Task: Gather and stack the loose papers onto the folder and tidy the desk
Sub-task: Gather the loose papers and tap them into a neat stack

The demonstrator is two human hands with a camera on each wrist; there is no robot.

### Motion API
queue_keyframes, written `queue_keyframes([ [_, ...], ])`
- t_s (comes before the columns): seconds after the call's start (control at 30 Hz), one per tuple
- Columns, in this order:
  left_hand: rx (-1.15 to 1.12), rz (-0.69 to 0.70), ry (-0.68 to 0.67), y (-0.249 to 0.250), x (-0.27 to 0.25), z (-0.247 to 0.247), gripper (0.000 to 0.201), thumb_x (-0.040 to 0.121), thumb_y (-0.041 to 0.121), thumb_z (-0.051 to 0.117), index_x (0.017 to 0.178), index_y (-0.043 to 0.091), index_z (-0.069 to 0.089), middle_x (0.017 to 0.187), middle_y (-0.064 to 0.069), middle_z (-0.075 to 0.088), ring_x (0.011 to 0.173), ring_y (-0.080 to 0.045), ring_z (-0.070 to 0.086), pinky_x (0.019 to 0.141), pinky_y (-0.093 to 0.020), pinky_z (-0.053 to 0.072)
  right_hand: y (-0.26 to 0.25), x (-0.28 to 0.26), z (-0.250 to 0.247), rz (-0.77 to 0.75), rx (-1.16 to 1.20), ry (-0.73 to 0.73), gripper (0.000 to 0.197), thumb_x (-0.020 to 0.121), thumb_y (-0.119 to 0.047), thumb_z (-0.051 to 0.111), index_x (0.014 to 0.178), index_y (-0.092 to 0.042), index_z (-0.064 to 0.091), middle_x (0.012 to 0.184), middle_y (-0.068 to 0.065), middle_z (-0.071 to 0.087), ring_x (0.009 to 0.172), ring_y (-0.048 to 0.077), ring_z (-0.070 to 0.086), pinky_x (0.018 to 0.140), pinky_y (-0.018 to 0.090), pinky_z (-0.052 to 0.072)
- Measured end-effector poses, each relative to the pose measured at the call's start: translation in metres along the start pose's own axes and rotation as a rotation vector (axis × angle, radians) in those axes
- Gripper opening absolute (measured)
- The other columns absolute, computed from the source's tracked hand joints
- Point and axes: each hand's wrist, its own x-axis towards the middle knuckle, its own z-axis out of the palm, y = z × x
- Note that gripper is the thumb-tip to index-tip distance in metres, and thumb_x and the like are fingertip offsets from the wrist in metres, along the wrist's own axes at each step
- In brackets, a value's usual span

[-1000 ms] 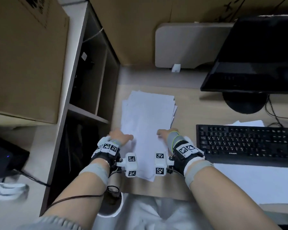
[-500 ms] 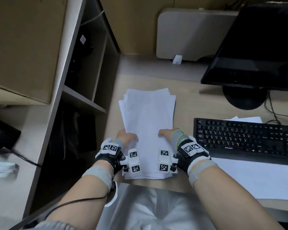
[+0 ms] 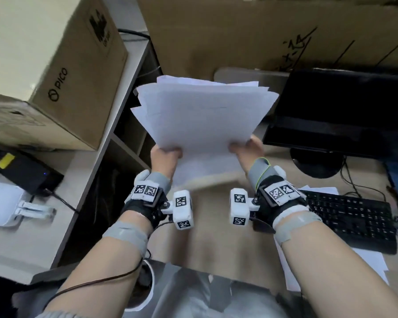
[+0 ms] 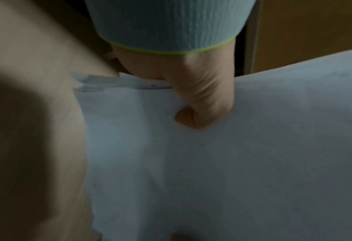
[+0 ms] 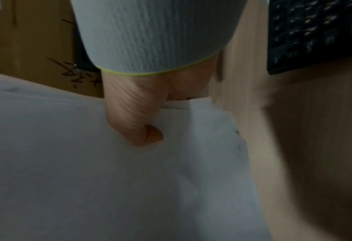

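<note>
Both hands hold the paper stack off the desk at center; left hand and right hand pinch its near corners, thumbs on top. At 10 o'clock, a cardboard box reads "PICO".

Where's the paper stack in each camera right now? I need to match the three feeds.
Head: paper stack upper centre, lifted, gripped by left hand and right hand.
Left wrist: fills lower right.
Right wrist: fills lower left.
Shared landmark: the thumbs pressing its near edge.
</note>
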Motion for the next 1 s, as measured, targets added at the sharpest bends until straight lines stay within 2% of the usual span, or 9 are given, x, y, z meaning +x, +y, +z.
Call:
queue_keyframes([
  [0.07, 0.025, 0.006, -0.021, -0.003, -0.002, -0.003, 0.025, 0.069, -0.013, 0.057, 0.072, 0.011, 0.055, 0.07, -0.004, 0.054, 0.058, -0.01, 0.048, 0.054, -0.019, 0.041, 0.005, -0.001, -0.002, -0.001, -0.039, 0.011, 0.019, 0.07, -0.002, 0.066, 0.087, 0.006, 0.065, 0.069, 0.002, 0.056, 0.048, -0.007, 0.049, 0.042, 0.005, 0.034],
  [0.13, 0.103, -0.048, -0.05, -0.018, -0.007, -0.006, 0.024, 0.069, -0.007, 0.06, 0.087, 0.008, 0.058, 0.077, -0.004, 0.059, 0.068, -0.017, 0.052, 0.061, -0.024, 0.044, 0.021, -0.006, -0.001, 0.049, -0.064, 0.02, 0.037, 0.063, -0.012, 0.07, 0.096, 0.003, 0.067, 0.077, 0.002, 0.064, 0.065, 0.009, 0.059, 0.047, 0.008, 0.04],
  [0.23, 0.215, -0.126, -0.055, -0.045, -0.011, -0.006, 0.039, 0.064, 0.005, 0.067, 0.101, 0.016, 0.06, 0.088, 0.0, 0.068, 0.083, -0.02, 0.064, 0.074, -0.028, 0.052, 0.037, -0.008, 0.005, 0.114, -0.134, -0.029, 0.039, 0.066, -0.008, 0.074, 0.103, -0.001, 0.065, 0.08, 0.0, 0.062, 0.065, 0.014, 0.059, 0.048, 0.01, 0.042],
  [0.37, 0.181, -0.167, -0.002, -0.047, -0.008, -0.001, 0.031, 0.065, 0.006, 0.064, 0.096, 0.011, 0.065, 0.087, -0.008, 0.067, 0.078, -0.026, 0.061, 0.072, -0.028, 0.047, 0.043, -0.003, 0.01, 0.112, -0.256, -0.038, 0.023, 0.075, -0.005, 0.067, 0.098, -0.01, 0.065, 0.083, 0.004, 0.059, 0.074, 0.017, 0.054, 0.062, 0.024, 0.043],
  [0.5, 0.073, -0.125, 0.05, -0.028, -0.004, -0.003, 0.015, 0.061, 0.01, 0.059, 0.076, 0.012, 0.059, 0.07, -0.005, 0.059, 0.065, -0.024, 0.051, 0.065, -0.03, 0.044, 0.033, 0.001, 0.014, 0.073, -0.142, 0.02, 0.023, 0.064, -0.024, 0.065, 0.082, -0.01, 0.067, 0.078, 0.006, 0.067, 0.072, 0.017, 0.06, 0.066, 0.035, 0.051],
  [0.63, -0.018, -0.008, 0.054, -0.021, -0.001, -0.003, 0.019, 0.069, -0.002, 0.059, 0.086, 0.008, 0.058, 0.071, -0.001, 0.06, 0.064, -0.014, 0.055, 0.059, -0.022, 0.046, 0.022, -0.001, 0.017, -0.009, -0.014, 0.056, 0.019, 0.072, -0.005, 0.066, 0.088, -0.015, 0.063, 0.081, 0.005, 0.067, 0.073, 0.014, 0.058, 0.07, 0.027, 0.048],
  [0.77, 0.086, -0.09, -0.008, -0.044, 0.001, -0.007, 0.029, 0.058, 0.011, 0.054, 0.086, 0.016, 0.057, 0.075, 0.0, 0.064, 0.074, -0.022, 0.062, 0.073, -0.03, 0.051, 0.048, -0.006, 0.022, 0.084, -0.015, -0.004, 0.037, 0.071, 0.009, 0.063, 0.105, -0.007, 0.06, 0.086, 0.005, 0.063, 0.078, 0.015, 0.057, 0.058, 0.008, 0.046],
  [0.87, 0.092, -0.094, -0.009, -0.041, 0.007, -0.006, 0.016, 0.062, 0.008, 0.053, 0.074, 0.018, 0.054, 0.069, 0.0, 0.06, 0.068, -0.02, 0.057, 0.068, -0.029, 0.048, 0.049, -0.002, 0.028, 0.136, -0.099, 0.035, 0.008, 0.074, 0.003, 0.063, 0.081, -0.001, 0.064, 0.076, 0.007, 0.058, 0.075, 0.012, 0.05, 0.059, 0.018, 0.043],
  [1.0, -0.032, -0.026, 0.082, -0.03, 0.018, -0.005, 0.016, 0.07, -0.001, 0.052, 0.072, 0.015, 0.055, 0.065, 0.003, 0.055, 0.064, -0.017, 0.048, 0.062, -0.027, 0.044, 0.035, 0.007, 0.027, 0.07, -0.053, 0.145, 0.011, 0.074, -0.003, 0.061, 0.081, 0.004, 0.065, 0.072, 0.007, 0.057, 0.071, 0.012, 0.047, 0.064, 0.027, 0.042],
])
